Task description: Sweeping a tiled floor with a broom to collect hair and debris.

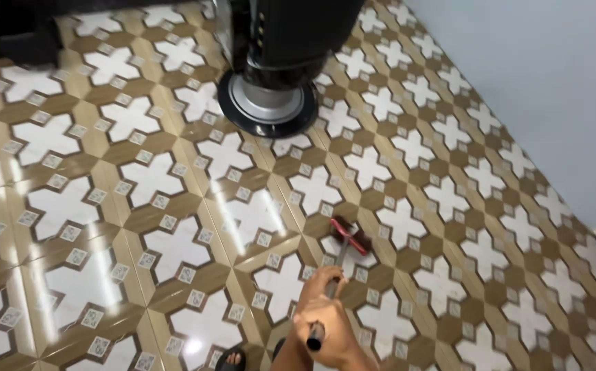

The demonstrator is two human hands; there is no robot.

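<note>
— Which way does the mop run?

— Its handle [332,285] slants away from me, up and slightly right; the red head [350,235] lies flat on the patterned floor [140,206], crosswise to the handle.

— And your hands?

— Stacked together, both clamped on the handle's near end; one hand [320,280] above, the other hand [325,326] below; which is left, I cannot tell.

— Anything nearby?

— A round black fan base [268,103] farther off.

A long-handled mop [344,242] stood tilted away from the person, its thin metal shaft running down to a flat red and dark head. The head lay on the glossy patterned floor [140,206], angled across a white cross tile.
</note>
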